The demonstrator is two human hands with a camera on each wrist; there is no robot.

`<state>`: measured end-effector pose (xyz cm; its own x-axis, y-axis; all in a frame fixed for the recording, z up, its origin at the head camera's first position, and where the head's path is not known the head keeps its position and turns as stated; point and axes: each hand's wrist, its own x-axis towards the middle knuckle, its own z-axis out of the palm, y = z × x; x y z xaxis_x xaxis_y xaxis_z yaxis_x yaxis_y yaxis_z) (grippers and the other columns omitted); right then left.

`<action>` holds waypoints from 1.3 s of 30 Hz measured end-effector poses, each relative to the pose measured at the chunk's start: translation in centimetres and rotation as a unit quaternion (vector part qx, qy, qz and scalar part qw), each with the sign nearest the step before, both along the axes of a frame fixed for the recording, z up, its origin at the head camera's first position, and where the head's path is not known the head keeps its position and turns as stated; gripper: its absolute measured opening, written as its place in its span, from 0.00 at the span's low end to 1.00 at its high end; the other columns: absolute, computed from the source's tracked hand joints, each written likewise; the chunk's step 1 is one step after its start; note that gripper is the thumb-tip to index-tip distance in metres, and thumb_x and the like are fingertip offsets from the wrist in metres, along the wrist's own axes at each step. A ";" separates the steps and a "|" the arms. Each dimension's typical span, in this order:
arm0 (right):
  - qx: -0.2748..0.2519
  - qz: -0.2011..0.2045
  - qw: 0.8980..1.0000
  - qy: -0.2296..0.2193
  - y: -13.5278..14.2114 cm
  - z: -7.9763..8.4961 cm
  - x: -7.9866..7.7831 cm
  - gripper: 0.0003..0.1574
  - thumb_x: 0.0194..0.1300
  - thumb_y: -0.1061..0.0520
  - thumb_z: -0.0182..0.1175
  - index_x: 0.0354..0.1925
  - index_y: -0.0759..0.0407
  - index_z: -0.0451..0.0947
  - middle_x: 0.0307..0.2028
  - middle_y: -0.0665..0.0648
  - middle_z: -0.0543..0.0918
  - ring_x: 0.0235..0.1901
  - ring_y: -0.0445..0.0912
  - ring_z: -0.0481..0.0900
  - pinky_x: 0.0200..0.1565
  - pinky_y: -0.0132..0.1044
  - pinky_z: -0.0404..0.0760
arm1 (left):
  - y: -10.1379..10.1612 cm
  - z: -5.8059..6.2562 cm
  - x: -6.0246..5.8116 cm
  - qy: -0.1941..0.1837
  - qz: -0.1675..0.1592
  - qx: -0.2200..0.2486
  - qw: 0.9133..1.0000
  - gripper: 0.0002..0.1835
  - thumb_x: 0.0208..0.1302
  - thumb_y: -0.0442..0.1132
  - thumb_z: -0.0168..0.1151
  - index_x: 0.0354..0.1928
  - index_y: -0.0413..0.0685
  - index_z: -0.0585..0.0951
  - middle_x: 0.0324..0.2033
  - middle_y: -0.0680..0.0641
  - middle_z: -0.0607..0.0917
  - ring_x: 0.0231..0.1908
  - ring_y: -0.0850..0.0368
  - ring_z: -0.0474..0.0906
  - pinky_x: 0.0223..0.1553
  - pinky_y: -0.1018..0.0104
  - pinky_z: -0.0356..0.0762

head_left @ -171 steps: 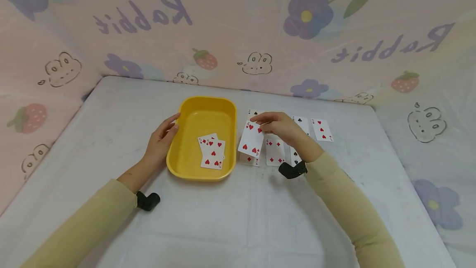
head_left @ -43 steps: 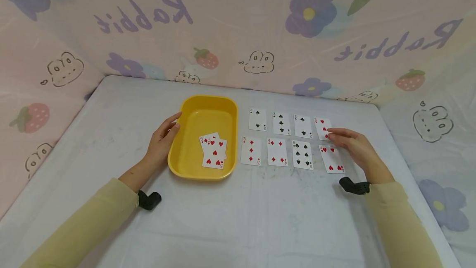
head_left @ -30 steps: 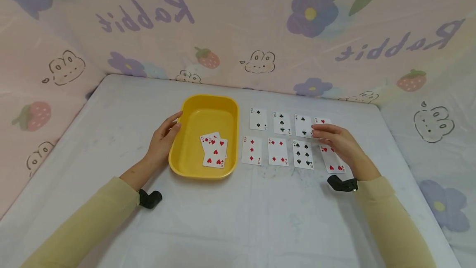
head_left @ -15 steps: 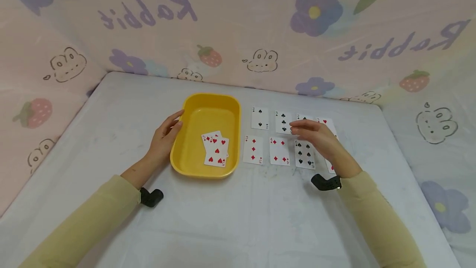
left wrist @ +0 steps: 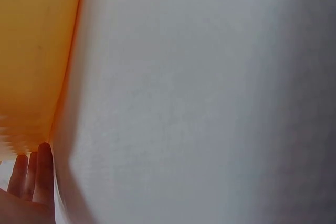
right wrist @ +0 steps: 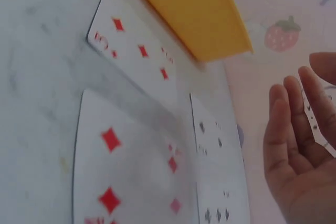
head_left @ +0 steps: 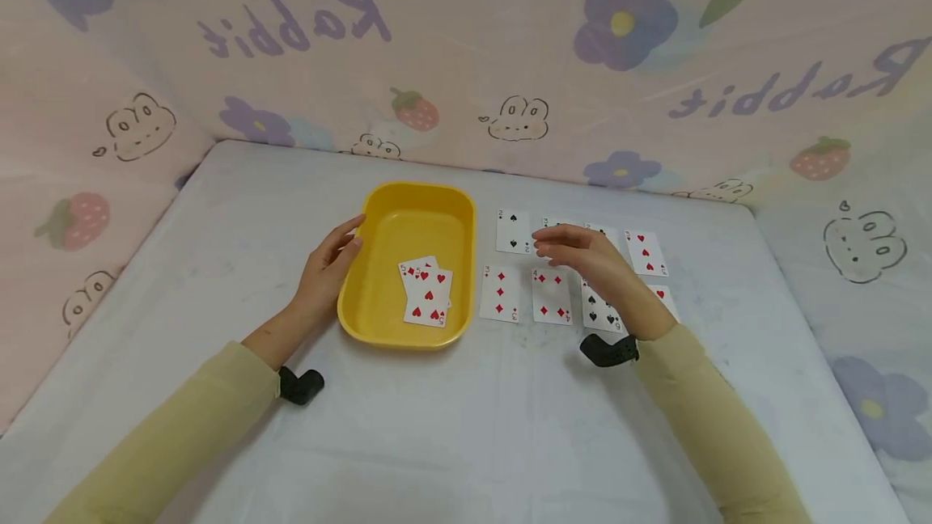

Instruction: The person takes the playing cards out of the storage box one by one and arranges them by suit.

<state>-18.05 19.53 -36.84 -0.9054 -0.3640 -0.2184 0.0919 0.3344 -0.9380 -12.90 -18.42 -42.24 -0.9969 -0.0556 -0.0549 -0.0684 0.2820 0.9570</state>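
My left hand (head_left: 320, 277) touches the left side of the yellow tray (head_left: 353, 297). In the left wrist view its fingertips (left wrist: 44, 153) reach the outer wall, fingers fairly straight. Inside the tray the five of hearts (head_left: 428, 297) overlaps the five of diamonds (head_left: 408, 271). My right hand (head_left: 593, 261) hovers above two rows of face-up playing cards, fingers bent loosely with no card visibly pinched. It partly covers the three of clubs (head_left: 551, 221). Nearest are the two of spades (head_left: 513, 231) and four of diamonds (head_left: 551, 296); a white patch with dark marks behind the fingers in the right wrist view is unclear.
The three of diamonds (head_left: 499, 294) lies beside the tray. Farther right are the two of clubs (head_left: 610, 234), three of hearts (head_left: 645, 253), six of spades (head_left: 600, 314) and four of hearts (head_left: 664, 297). Printed cloth hangs behind the white-covered table (head_left: 466, 427).
The four of hearts, earlier in my right hand, lies at the right end of the front row. That hand has since swept left from the three of hearts. My left hand stays at the tray.
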 end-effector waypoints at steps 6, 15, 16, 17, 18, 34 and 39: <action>0.013 0.027 1.000 0.001 -2.2 0.2 -0.4 0.27 0.66 0.50 0.60 0.58 0.63 0.73 0.57 0.59 0.76 0.56 0.57 0.72 0.61 0.50 0.69 | 0.0 0.0 0.0 -0.003 0.002 0.000 1.000 0.25 0.74 0.53 0.46 0.71 0.66 0.63 0.63 0.40 0.69 0.55 0.45 0.69 0.46 0.75 0.72; 0.002 0.045 0.999 -0.003 -4.5 0.7 -0.4 0.23 0.66 0.51 0.60 0.56 0.60 0.76 0.57 0.64 0.76 0.57 0.61 0.71 0.60 0.49 0.71 | -0.1 -0.3 0.0 -0.001 0.002 -0.002 1.000 0.26 0.74 0.54 0.45 0.71 0.66 0.63 0.62 0.39 0.70 0.53 0.45 0.71 0.45 0.77 0.73; 0.000 0.049 0.999 -0.003 -4.7 0.7 -0.4 0.22 0.66 0.51 0.60 0.55 0.59 0.76 0.57 0.65 0.76 0.57 0.61 0.71 0.59 0.49 0.71 | -0.1 -0.3 0.0 0.001 0.001 -0.002 1.000 0.26 0.74 0.54 0.45 0.71 0.65 0.63 0.62 0.39 0.70 0.53 0.45 0.70 0.45 0.77 0.73; 0.000 0.053 0.999 -0.003 -5.0 0.8 -0.4 0.21 0.66 0.52 0.60 0.55 0.59 0.77 0.57 0.65 0.76 0.57 0.61 0.71 0.59 0.49 0.71 | -0.1 -0.3 0.0 0.002 0.001 -0.002 1.000 0.26 0.74 0.54 0.45 0.71 0.65 0.63 0.62 0.39 0.70 0.53 0.45 0.70 0.45 0.77 0.73; -0.002 0.057 0.998 -0.003 -5.3 0.9 -0.4 0.21 0.66 0.52 0.60 0.54 0.59 0.77 0.57 0.65 0.76 0.57 0.61 0.71 0.59 0.50 0.71 | -0.1 -0.3 0.0 0.002 0.001 -0.001 1.000 0.26 0.74 0.54 0.45 0.71 0.65 0.63 0.62 0.40 0.69 0.53 0.45 0.70 0.45 0.76 0.73; 0.051 0.170 0.984 -0.013 -11.1 1.9 -0.3 0.26 0.65 0.50 0.60 0.58 0.60 0.76 0.54 0.59 0.80 0.52 0.50 0.78 0.62 0.44 0.71 | 0.1 0.0 0.0 -0.001 0.009 -0.003 1.000 0.25 0.74 0.53 0.46 0.70 0.65 0.64 0.63 0.43 0.69 0.58 0.48 0.68 0.50 0.71 0.71; 0.078 0.170 0.982 -0.024 -12.7 2.1 -0.4 0.27 0.65 0.50 0.58 0.59 0.62 0.75 0.53 0.60 0.81 0.54 0.54 0.77 0.62 0.46 0.70 | 0.0 -0.1 0.0 0.001 0.008 -0.004 1.000 0.25 0.73 0.54 0.46 0.70 0.65 0.65 0.65 0.44 0.69 0.60 0.48 0.67 0.54 0.63 0.70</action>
<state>-18.47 6.81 -34.78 -0.7246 -0.6022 -0.3351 -0.0076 0.4933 -0.8698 -12.92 -18.39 -42.29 -0.9959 -0.0728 -0.0529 -0.0718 0.2881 0.9549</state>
